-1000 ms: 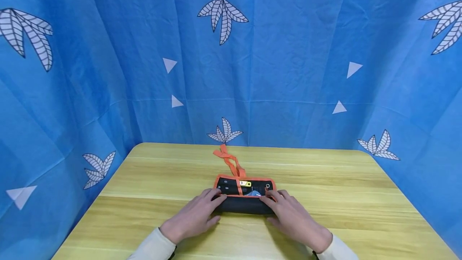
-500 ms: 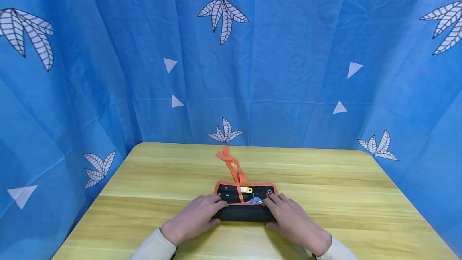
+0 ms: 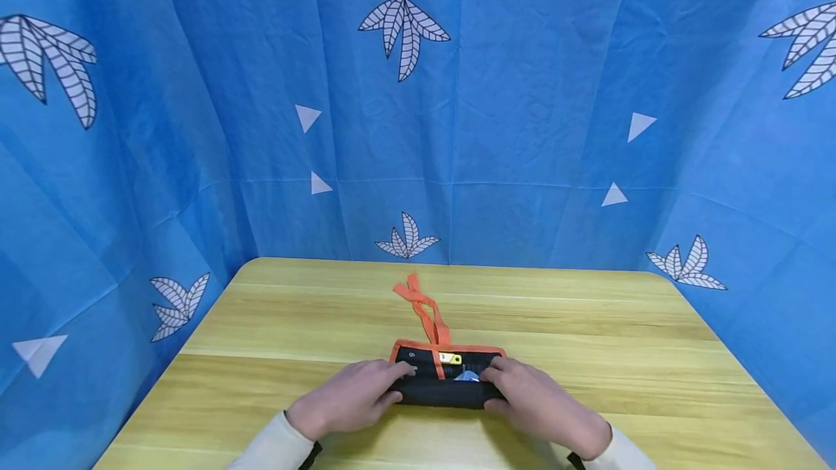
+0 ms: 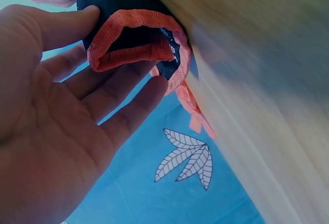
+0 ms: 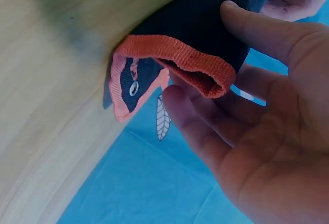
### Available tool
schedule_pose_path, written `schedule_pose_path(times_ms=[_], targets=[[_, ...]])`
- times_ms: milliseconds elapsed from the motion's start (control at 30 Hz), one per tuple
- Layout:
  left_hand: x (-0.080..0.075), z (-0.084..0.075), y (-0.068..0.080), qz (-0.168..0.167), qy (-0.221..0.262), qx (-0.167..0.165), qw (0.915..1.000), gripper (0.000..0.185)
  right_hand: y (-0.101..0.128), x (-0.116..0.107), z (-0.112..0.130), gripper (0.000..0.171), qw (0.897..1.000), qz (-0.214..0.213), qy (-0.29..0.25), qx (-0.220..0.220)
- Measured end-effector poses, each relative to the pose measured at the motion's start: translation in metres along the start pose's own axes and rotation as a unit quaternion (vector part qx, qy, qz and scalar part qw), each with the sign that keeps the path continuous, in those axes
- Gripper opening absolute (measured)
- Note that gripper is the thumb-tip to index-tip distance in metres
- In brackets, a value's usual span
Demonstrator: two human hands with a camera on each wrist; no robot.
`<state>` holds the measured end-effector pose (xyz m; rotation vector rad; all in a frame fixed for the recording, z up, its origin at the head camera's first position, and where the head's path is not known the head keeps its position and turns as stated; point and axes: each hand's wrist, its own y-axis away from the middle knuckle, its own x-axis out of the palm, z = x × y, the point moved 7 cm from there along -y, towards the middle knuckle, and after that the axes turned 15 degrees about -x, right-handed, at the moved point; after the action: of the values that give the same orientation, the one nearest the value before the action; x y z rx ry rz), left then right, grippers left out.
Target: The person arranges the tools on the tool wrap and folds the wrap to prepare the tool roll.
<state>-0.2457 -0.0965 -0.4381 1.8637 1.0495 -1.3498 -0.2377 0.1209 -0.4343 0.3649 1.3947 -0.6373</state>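
Observation:
A black tool roll (image 3: pixel 451 393) with orange edging lies partly rolled on the table, its near side a thick fold. On its exposed far strip are white numbers, a yellow utility-knife-like piece (image 3: pixel 451 359) and something blue (image 3: pixel 466 376). My left hand (image 3: pixel 353 394) grips the fold's left end, thumb on the near side and fingers over the far side. At the other end my right hand (image 3: pixel 542 397) holds it likewise. Both wrist views show the hollow, orange-edged ends; the right wrist view also shows a metal eyelet (image 5: pixel 134 88). What lies inside the fold is hidden.
Two orange ties (image 3: pixel 421 303) trail from the roll's far edge across the wooden table (image 3: pixel 588 325). A blue curtain (image 3: pixel 522 129) printed with leaves and triangles hangs behind and at both sides.
The tool roll has slid toward me and slightly right, its orange ties dragged along. Both hands have kept hold of its ends, fingertips shifting a little over the fold.

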Motion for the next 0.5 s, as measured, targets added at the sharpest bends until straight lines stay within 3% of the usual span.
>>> schedule_pose_path(times_ms=[233,433,500], targets=[[-0.004,0.005,-0.002,0.036,0.086,-0.004,0.9957,0.041,0.004,-0.009,-0.003,0.022,0.998,-0.003,-0.061,-0.003],[-0.009,0.002,-0.004,0.000,0.119,0.028,0.9925,0.017,0.004,-0.019,-0.005,0.018,0.994,-0.068,-0.073,-0.050],[-0.009,0.001,-0.004,-0.006,0.121,0.040,0.9918,0.019,0.004,-0.021,-0.006,0.023,0.992,-0.078,-0.082,-0.057]])
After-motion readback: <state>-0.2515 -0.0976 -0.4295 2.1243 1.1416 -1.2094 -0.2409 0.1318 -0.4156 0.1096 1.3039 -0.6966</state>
